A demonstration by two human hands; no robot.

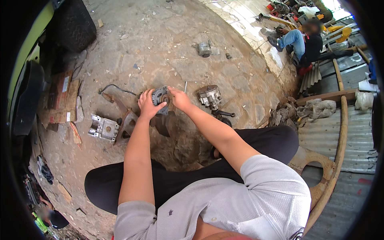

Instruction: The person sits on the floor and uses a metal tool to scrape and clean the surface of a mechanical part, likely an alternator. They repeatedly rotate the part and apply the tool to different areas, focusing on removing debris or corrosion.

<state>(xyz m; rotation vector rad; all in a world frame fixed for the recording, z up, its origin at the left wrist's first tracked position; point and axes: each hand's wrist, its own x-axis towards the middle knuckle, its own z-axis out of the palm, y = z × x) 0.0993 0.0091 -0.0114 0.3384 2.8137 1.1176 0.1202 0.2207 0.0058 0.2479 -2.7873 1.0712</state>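
Note:
In front of my crossed legs I hold a round finned metal part with a bracket, which looks like an alternator [159, 94]. My left hand [148, 105] is closed round its left side, with the thumb across the front. At its upper right edge my right hand [180, 99] grips with curled fingers; their tips are partly hidden. Beneath and to the left lies a rusty metal bracket [127, 125]. A silvery metal housing [105, 129] sits left of that. Just beyond my right hand is a thin metal rod [185, 85].
A metal assembly [209, 96] and a black cranked piece [224, 115] lie to my right. Farther off sits a metal cylinder [204, 49]. A dark cable [116, 85] curves at left. A tyre [74, 26] stands far left; another person [306, 44] sits far right.

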